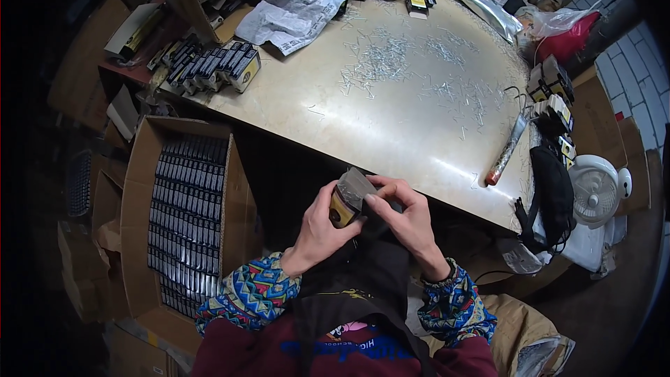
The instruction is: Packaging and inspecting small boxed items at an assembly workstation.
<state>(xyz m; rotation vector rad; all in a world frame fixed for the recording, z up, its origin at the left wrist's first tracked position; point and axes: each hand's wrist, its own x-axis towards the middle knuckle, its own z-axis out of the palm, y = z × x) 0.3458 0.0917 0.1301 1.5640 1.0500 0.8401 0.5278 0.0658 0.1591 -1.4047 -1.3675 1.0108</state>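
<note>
In front of my apron, just off the table's near edge, I hold a small black and yellow box (pixel 343 211). My left hand (pixel 315 229) is closed round its left side and bottom, thumb across the front. A greyish, see-through piece (pixel 355 185) stands up out of the box's top; whether it is a plastic bag or a flap, I cannot tell. My right hand (pixel 407 218) pinches the right edge near that top with thumb and fingers. Part of the box's right side is hidden behind the right fingers.
Loose bent metal pins (pixel 380 56) lie scattered over the table (pixel 391 146). At left, a cardboard carton (pixel 227 202) holds rows of packed boxes. More small boxes (pixel 241 66) stand at the table's left edge, beside crumpled paper (pixel 296 3). A taped hook tool (pixel 508 148) and a white fan (pixel 593 192) are at right.
</note>
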